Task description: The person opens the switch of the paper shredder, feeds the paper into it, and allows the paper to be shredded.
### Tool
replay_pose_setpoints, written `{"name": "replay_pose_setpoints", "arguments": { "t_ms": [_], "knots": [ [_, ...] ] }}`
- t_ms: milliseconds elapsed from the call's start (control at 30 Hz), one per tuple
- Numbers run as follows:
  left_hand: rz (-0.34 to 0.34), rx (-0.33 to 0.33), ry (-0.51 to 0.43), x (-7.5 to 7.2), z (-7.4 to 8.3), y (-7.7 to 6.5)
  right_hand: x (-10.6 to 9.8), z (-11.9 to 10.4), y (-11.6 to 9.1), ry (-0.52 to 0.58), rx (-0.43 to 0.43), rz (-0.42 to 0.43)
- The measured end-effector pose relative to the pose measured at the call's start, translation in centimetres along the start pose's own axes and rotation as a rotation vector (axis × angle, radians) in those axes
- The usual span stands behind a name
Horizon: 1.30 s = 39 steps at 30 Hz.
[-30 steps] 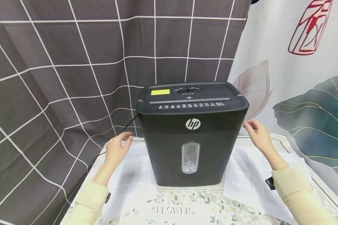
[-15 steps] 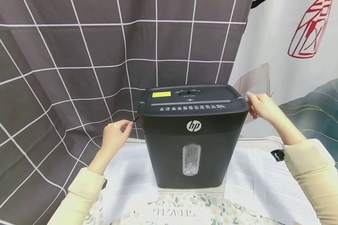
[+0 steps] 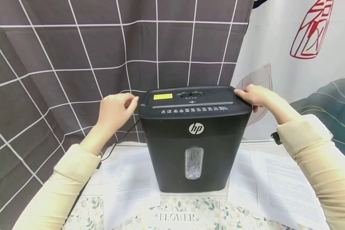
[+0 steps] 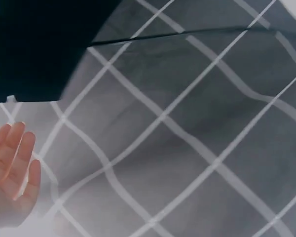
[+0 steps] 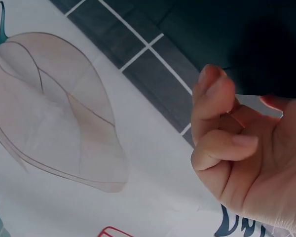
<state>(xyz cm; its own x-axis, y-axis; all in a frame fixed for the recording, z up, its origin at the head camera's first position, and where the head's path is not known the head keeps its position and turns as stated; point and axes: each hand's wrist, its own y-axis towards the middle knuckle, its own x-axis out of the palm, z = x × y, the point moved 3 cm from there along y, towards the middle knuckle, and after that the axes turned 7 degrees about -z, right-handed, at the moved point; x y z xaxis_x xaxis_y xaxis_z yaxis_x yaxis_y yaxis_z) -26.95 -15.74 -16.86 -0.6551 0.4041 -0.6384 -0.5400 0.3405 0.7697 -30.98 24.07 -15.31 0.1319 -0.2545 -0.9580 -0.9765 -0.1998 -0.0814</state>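
Observation:
A black HP paper shredder (image 3: 172, 150) stands upright in the middle of the head view, with a slotted top, a yellow label and a clear window in its front. My right hand (image 3: 257, 95) is at the right end of its top, thumb over the rim and fingers curled below. The right wrist view shows those curled fingers (image 5: 212, 98) right at the shredder's dark edge. Beside the upper left corner is my left hand (image 3: 115, 108); its extended fingers (image 4: 22, 153) hold nothing in the left wrist view.
Printed sheets (image 3: 132, 182) lie left of the shredder, and more printed sheets (image 3: 287, 188) lie right of it. A black cord (image 3: 118, 140) runs behind on the left. A floral mat (image 3: 201, 210) is in front. A grid-patterned curtain (image 3: 103, 48) hangs close behind.
Both hands have risen from beside the shredder to its top edge. The left hand pinched the cord half a second ago and has let it go. The right thumb has come over the rim.

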Motion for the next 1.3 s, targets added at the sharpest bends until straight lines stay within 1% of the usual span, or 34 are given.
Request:
{"name": "replay_pose_setpoints", "arguments": {
  "t_ms": [100,167,333,367,467,533,600,700,767,867,933,1000,1100,1200,1267,1300],
  "knots": [
    [0.009,0.097,0.039,-0.5,2.0,1.8,-0.1,-0.6,0.0,-0.072,0.016,0.013],
    [-0.012,0.149,0.06,-0.6,3.3,3.0,0.0,-1.0,0.1,-0.104,0.037,0.032],
    [-0.124,0.274,0.125,-0.3,6.3,6.1,0.3,-1.5,0.2,-0.148,0.113,0.063],
    [-0.137,0.292,0.128,-0.3,6.9,6.8,0.3,-1.6,0.2,-0.156,0.126,0.069],
    [-0.188,0.315,0.132,-0.1,8.7,9.0,0.4,-1.6,0.0,-0.162,0.161,0.09],
    [-0.245,0.317,0.15,0.3,9.7,10.1,0.5,-1.7,-0.2,-0.161,0.171,0.105],
    [-0.32,0.338,0.198,1.2,10.5,10.8,0.5,-1.7,-0.2,-0.153,0.174,0.119],
    [-0.423,0.373,0.277,2.5,11.3,11.5,0.7,-1.8,-0.2,-0.151,0.175,0.136],
    [-0.481,0.367,0.313,3.2,11.5,11.8,0.8,-2.0,-0.2,-0.157,0.174,0.137],
    [-0.591,0.311,0.348,4.2,11.4,12.5,1.0,-2.2,0.0,-0.178,0.172,0.134],
    [-0.669,0.265,0.351,4.8,11.2,13.0,1.1,-2.4,0.1,-0.195,0.172,0.128],
    [-0.731,0.222,0.332,5.3,11.0,13.5,1.2,-2.6,0.2,-0.204,0.175,0.116],
    [-0.774,0.17,0.265,5.9,11.1,14.1,1.3,-2.6,0.2,-0.211,0.183,0.092],
    [-0.777,0.144,0.239,6.3,11.8,14.5,1.2,-2.4,0.1,-0.217,0.192,0.078],
    [-0.788,0.16,0.257,6.7,12.3,14.5,1.1,-2.3,0.0,-0.221,0.198,0.075],
    [-0.797,0.184,0.275,6.8,12.7,14.4,1.1,-2.3,0.0,-0.222,0.201,0.072]
  ]
}}
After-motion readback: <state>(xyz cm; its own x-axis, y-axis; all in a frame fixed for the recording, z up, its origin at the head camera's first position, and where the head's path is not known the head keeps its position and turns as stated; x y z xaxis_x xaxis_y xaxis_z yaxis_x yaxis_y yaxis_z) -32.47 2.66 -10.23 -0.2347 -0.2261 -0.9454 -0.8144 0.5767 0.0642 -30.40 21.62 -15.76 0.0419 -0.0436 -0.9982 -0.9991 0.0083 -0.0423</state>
